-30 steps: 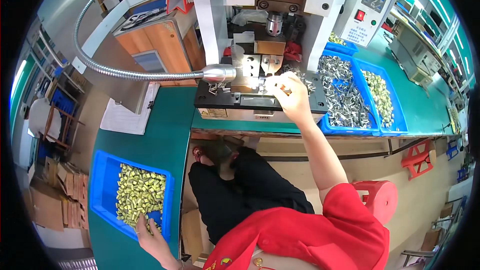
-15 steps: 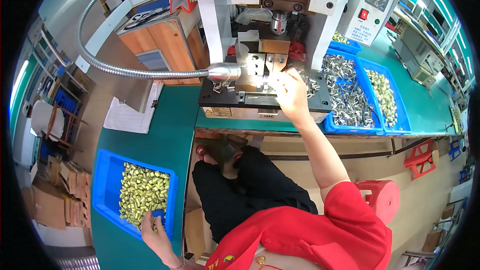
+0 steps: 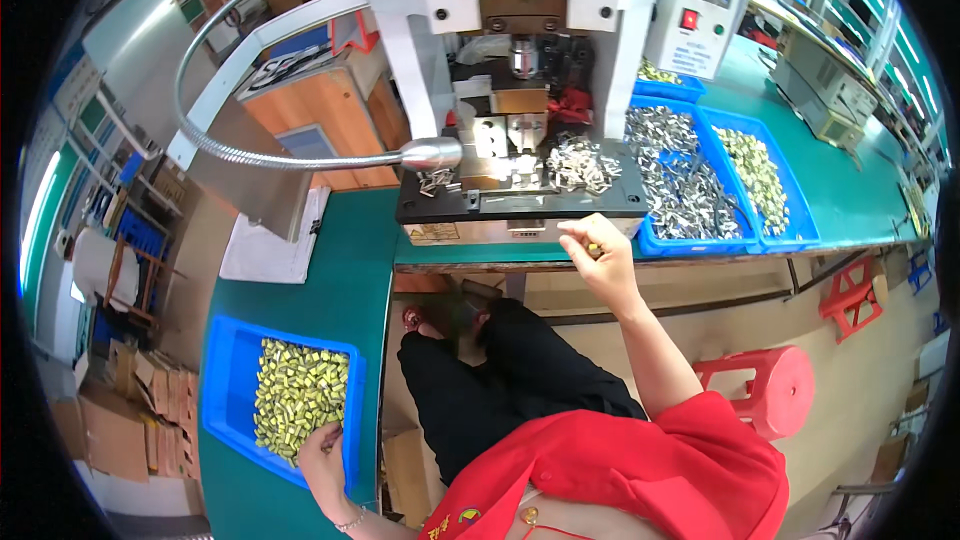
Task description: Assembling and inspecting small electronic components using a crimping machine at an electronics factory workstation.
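Observation:
My right hand (image 3: 608, 265) is raised just in front of the press base (image 3: 450, 205), fingers curled round a small yellow-green block (image 3: 595, 251). On the base, right of the lit die area (image 3: 505, 170), lies a heap of small silver metal pieces (image 3: 583, 168); a few more (image 3: 436, 181) lie on its left side. My left hand (image 3: 322, 458) is at the near right corner of a blue bin (image 3: 225, 380) of small yellow-green blocks (image 3: 295, 390). Its fingers are closed together at the blocks' edge, and what they hold is too small to make out.
A bendable metal lamp (image 3: 432, 154) reaches over the press base from the left. Blue bins of silver pieces (image 3: 690, 195) and yellow-green blocks (image 3: 755, 180) stand at the right. Papers (image 3: 270, 250) lie on the green table. A red stool (image 3: 785, 395) is at my right.
My right hand has drawn back from the die area toward me, a yellow-green block now showing in it. My left hand's fingers have closed at the bin. The whole view has shifted slightly.

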A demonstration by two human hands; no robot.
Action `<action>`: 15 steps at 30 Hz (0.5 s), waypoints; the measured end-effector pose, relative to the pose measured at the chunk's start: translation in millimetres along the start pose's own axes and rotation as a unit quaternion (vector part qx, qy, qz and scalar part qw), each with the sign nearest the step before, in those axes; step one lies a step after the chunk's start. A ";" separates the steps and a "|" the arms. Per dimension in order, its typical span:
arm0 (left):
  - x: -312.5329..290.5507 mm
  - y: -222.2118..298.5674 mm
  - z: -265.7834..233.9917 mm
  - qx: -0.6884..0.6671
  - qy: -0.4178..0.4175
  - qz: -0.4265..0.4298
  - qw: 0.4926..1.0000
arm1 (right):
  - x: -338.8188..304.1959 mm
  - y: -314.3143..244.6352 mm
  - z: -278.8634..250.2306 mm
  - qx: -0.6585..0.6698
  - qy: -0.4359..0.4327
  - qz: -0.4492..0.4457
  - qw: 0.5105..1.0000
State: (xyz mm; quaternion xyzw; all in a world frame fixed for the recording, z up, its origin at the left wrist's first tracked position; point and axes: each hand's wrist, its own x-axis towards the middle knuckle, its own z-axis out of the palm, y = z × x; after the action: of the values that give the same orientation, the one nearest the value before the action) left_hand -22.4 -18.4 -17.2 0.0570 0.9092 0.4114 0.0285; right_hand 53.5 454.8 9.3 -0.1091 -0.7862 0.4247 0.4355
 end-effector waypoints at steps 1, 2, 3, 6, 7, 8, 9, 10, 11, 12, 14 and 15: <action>0.7 1.3 -0.5 0.002 -0.007 0.007 1.000 | -6.1 -1.0 -5.1 -0.002 -0.001 0.017 1.000; 0.7 3.0 -1.2 0.000 -0.012 -0.004 1.000 | -11.6 -1.8 -10.1 -0.004 -0.001 0.034 0.999; 0.5 4.8 -1.7 -0.002 -0.017 -0.016 1.000 | -18.0 -0.5 -15.7 -0.007 0.009 0.038 0.999; 2.0 7.9 1.5 0.000 -0.014 -0.012 1.000 | -26.9 9.5 -31.2 -0.023 0.026 0.046 0.998; 1.6 6.6 2.3 0.002 -0.019 -0.006 1.000 | -28.1 11.7 -36.3 -0.028 0.031 0.044 0.998; 1.6 4.4 3.3 -0.018 -0.010 -0.014 1.000 | -27.7 12.4 -40.0 -0.034 0.035 0.041 0.998; 1.7 0.9 3.5 -0.038 -0.001 -0.022 0.999 | -23.8 12.0 -44.4 -0.046 0.048 0.048 0.997; 1.1 -4.6 2.5 -0.036 -0.004 -0.018 0.999 | -17.6 12.9 -50.1 -0.069 0.058 0.026 0.996; 3.7 -10.9 1.6 -0.020 -0.009 0.000 1.000 | -10.1 17.2 -57.5 -0.080 0.070 0.014 0.994; 6.1 -17.8 0.8 -0.004 -0.014 0.018 1.000 | -2.4 21.2 -64.5 -0.091 0.082 0.001 0.992; 12.0 -34.5 -1.1 0.027 -0.007 0.036 0.999 | 17.3 24.7 -75.4 -0.112 0.088 -0.001 0.990; 15.7 -41.1 -1.7 0.057 0.000 0.050 0.997 | 29.7 26.7 -81.3 -0.129 0.079 -0.017 0.988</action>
State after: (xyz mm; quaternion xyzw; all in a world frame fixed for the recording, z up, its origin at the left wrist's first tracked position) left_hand -41.4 -44.6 -47.0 0.1040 0.9271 0.3601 0.0045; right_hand 93.6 533.9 27.6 -0.1842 -0.7993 0.3028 0.4852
